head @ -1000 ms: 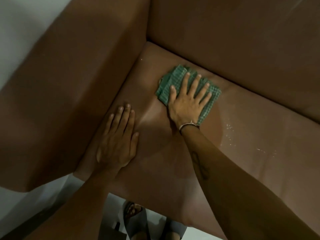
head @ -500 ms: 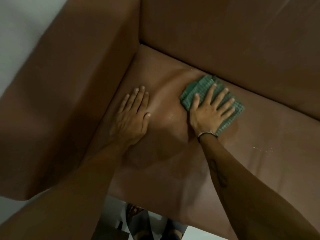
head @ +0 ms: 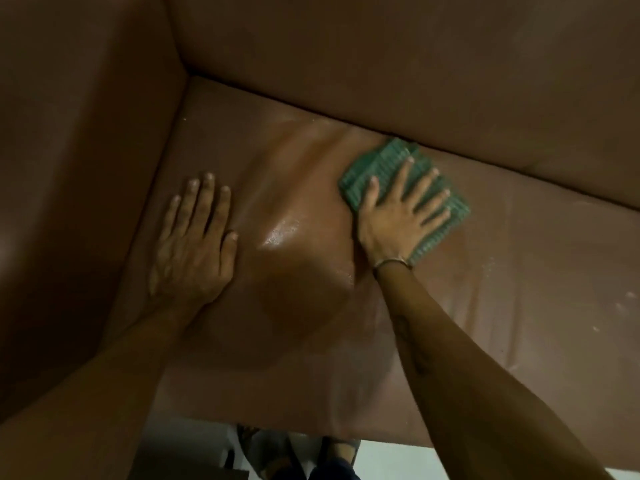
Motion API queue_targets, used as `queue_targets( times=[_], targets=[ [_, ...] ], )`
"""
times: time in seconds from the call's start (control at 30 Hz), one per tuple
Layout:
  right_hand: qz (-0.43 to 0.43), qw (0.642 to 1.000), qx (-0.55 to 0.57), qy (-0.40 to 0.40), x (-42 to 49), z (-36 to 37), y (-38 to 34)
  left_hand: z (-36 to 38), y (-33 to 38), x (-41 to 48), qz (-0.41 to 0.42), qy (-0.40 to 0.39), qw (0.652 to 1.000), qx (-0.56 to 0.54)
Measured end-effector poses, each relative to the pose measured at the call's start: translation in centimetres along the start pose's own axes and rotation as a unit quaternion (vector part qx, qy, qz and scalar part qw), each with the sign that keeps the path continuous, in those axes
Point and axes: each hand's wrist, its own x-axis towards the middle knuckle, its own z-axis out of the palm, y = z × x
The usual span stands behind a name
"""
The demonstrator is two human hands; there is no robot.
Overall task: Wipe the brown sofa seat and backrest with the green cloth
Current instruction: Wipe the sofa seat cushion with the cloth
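Observation:
The folded green cloth (head: 374,169) lies flat on the brown sofa seat (head: 519,271), close to the crease under the backrest (head: 415,64). My right hand (head: 398,216) presses down on the cloth with its fingers spread. My left hand (head: 195,244) rests palm down on the seat near the armrest, holding nothing. A wet, shiny patch (head: 280,233) shows on the seat between my two hands.
The sofa's left armrest (head: 79,168) rises as a wall beside my left hand. Pale specks (head: 623,303) dot the seat to the right. Below the seat's front edge I see my feet in sandals (head: 332,455) on a light floor.
My right hand has slid the cloth along the seat to the right and back toward the backrest crease. My left hand has shifted further onto the seat. The view has moved closer.

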Motion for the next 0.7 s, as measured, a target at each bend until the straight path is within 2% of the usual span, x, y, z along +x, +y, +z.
queue_targets(
  times=[0.1, 0.17, 0.2, 0.27, 0.33, 0.37, 0.43, 0.5, 0.53, 0.6, 0.7],
  targets=[
    [-0.180, 0.983, -0.016, -0.010, -2.4, 2.5, -5.1, 0.2, 0.3, -0.3, -0.001, 0.009, 1.000, 0.000],
    [-0.312, 0.949, -0.034, -0.016, -8.3, 3.1, -3.2, 0.0, 0.1, -0.2, -0.004, 0.002, 1.000, -0.002],
    [-0.349, 0.935, -0.042, -0.034, -11.4, 2.7, -0.2, -0.2, 0.0, -0.2, -0.007, 0.000, 1.000, -0.006],
    [-0.344, 0.935, -0.065, -0.058, -15.5, 1.3, 7.6, -0.5, 0.1, -0.4, -0.011, -0.008, 1.000, -0.014],
    [-0.273, 0.955, -0.091, -0.068, -14.8, -0.4, 13.1, -0.4, 0.4, -0.4, -0.013, -0.006, 1.000, -0.024],
    [-0.219, 0.969, -0.091, -0.064, -12.9, -0.7, 13.6, -0.3, 0.4, -0.3, -0.015, -0.002, 1.000, -0.027],
    [-0.106, 0.991, -0.071, -0.030, -8.3, -0.8, 10.5, 0.0, 0.3, 0.0, -0.018, 0.005, 1.000, -0.025],
    [-0.049, 0.998, -0.042, 0.007, -4.1, 0.0, 4.3, 0.3, 0.1, 0.0, -0.023, 0.010, 1.000, -0.018],
    [-0.055, 0.998, -0.027, 0.006, -2.6, 0.7, 1.1, 0.4, 0.1, -0.1, -0.028, 0.015, 0.999, -0.015],
    [-0.122, 0.992, -0.021, -0.015, -1.8, 2.1, -4.3, 0.5, 0.1, -0.4, -0.043, 0.027, 0.999, -0.009],
    [-0.306, 0.951, -0.051, -0.019, -5.6, 3.5, -5.9, 0.6, 0.2, -0.6, -0.081, 0.042, 0.996, -0.002]
  ],
)
